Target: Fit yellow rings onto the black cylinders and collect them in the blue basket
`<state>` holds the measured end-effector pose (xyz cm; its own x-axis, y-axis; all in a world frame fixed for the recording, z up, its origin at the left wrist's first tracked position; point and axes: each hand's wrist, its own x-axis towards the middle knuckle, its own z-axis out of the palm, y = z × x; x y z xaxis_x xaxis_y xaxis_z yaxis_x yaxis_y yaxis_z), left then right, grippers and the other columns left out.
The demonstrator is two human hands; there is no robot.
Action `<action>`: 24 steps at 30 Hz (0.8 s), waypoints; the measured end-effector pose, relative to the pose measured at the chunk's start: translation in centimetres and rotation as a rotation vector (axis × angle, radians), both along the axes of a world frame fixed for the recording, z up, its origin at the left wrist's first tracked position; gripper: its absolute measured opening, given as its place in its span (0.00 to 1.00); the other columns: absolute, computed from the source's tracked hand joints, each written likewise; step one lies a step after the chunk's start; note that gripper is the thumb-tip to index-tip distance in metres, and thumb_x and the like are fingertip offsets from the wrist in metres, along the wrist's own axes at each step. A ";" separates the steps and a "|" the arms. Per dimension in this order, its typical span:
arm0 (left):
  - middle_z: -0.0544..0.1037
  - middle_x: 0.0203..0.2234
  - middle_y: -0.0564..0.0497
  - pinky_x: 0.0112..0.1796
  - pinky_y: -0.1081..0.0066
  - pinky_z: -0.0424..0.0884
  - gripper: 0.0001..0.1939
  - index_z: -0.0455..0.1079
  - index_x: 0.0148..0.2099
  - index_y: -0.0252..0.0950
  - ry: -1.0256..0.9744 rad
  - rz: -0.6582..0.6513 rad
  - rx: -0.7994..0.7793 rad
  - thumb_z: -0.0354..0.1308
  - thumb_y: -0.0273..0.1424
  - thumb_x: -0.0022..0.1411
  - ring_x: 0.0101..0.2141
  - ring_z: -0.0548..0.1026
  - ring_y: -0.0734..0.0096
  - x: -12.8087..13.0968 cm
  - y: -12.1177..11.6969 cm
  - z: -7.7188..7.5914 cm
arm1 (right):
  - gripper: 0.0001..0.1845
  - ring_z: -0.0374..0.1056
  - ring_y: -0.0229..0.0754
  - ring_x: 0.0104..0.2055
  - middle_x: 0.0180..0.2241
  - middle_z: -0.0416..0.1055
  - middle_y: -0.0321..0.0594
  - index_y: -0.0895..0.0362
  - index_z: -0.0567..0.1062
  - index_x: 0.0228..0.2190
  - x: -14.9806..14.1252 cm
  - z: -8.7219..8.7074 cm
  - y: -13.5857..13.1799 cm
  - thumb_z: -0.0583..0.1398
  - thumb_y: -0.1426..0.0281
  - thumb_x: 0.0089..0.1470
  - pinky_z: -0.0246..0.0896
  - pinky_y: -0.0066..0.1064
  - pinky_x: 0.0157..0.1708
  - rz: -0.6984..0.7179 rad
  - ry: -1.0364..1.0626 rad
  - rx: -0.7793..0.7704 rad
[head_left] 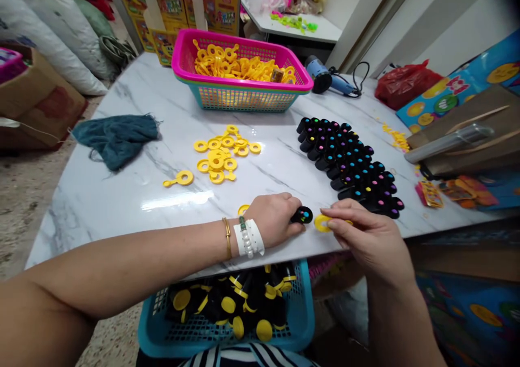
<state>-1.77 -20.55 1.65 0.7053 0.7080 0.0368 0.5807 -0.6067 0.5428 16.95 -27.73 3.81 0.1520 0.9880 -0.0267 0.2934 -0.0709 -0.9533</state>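
Observation:
My left hand (274,218) is closed round a small black container (303,215), its end with a blue dot facing my right hand. Between the thumb and fingers of my right hand (363,229) is a yellow plastic ring (322,223), slightly apart from the container. Part of another yellow ring (244,209) shows behind my left wrist. A loose pile of yellow rings (217,158) lies on the marbled white table (134,194), with one ring-and-handle piece (184,177) off to its left. Beyond my right hand stand rows of black containers (345,158) topped with coloured dots.
A pink basket (244,83) of yellow pieces, nested in a teal one, stands at the back. Below the table edge, a blue basket (148,329) holds black containers with yellow caps. A dark cloth (117,139) lies left; a blue heat gun (319,74) and red bag (406,83) sit back right.

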 end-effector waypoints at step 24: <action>0.79 0.30 0.49 0.25 0.70 0.59 0.16 0.70 0.38 0.35 0.062 -0.020 0.119 0.60 0.44 0.59 0.32 0.77 0.62 0.2 -0.1 0.1 | 0.18 0.59 0.32 0.10 0.12 0.65 0.27 0.55 0.66 0.31 -2.1 -2.0 1.0 0.64 0.55 0.53 0.53 0.20 0.10 -0.022 0.188 -0.239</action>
